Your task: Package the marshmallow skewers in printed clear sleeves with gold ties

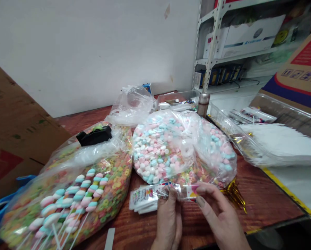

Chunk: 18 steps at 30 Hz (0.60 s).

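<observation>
Head view: Below a white wall (pixel 93 52), a marshmallow bag (pixel 157 156) and a cereal-ring bag (pixel 113 187) bearing marshmallow skewers (pixel 78 191) and a tape dispenser (pixel 94 137) crowd a reddish wooden surface (pixel 134 231) beside metal shelving (pixel 213 47); in front, left hand (pixel 168 220) and right hand (pixel 219 211) pinch a printed clear wrapper (pixel 182 191).

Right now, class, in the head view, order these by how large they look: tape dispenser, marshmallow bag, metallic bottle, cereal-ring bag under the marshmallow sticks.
1. Cereal-ring bag
2. Marshmallow bag
3. Tape dispenser
4. Metallic bottle

This is apparent size only; the ring bag lies nearer the camera.
</observation>
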Motion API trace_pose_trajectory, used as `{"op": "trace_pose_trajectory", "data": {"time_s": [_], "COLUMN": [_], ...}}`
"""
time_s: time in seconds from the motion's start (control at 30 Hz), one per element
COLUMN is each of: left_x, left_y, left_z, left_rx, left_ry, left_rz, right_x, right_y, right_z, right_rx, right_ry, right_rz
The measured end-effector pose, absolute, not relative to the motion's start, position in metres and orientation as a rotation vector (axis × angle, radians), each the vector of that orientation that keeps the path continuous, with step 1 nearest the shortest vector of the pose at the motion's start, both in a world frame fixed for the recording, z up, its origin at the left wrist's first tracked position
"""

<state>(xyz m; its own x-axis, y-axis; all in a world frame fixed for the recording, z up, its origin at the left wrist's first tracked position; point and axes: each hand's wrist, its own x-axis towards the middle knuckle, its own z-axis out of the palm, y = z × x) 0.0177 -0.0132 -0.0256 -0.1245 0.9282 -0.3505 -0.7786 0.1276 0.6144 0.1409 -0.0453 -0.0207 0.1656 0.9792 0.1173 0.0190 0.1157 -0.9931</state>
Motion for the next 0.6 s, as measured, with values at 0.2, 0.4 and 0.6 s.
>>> {"op": "trace_pose_trajectory", "data": {"time_s": [0.2,0.4,0.6], "left_x": [0.0152,0.0152,0.0086], "left_y": [-0.0094,-0.0141,-0.0177], "left_z": [-0.025,-0.0286,-0.0188], "left_rx": [0.195,0.319,0.356], "left_ry": [0.855,0.918,0.931], "left_rz": [1.482,1.487,1.181], "right_x": [0.1411,0.136,0.135], "right_y": [-0.0453,-0.0432,-0.0418], "right_z": [-0.0299,-0.0219,-0.0273], "right_rx": [-1.192,-1.254,-1.274], "right_ry": [-1.189,-1.4,-1.54], "right_rz": [0.983,0.864,0.706]}}
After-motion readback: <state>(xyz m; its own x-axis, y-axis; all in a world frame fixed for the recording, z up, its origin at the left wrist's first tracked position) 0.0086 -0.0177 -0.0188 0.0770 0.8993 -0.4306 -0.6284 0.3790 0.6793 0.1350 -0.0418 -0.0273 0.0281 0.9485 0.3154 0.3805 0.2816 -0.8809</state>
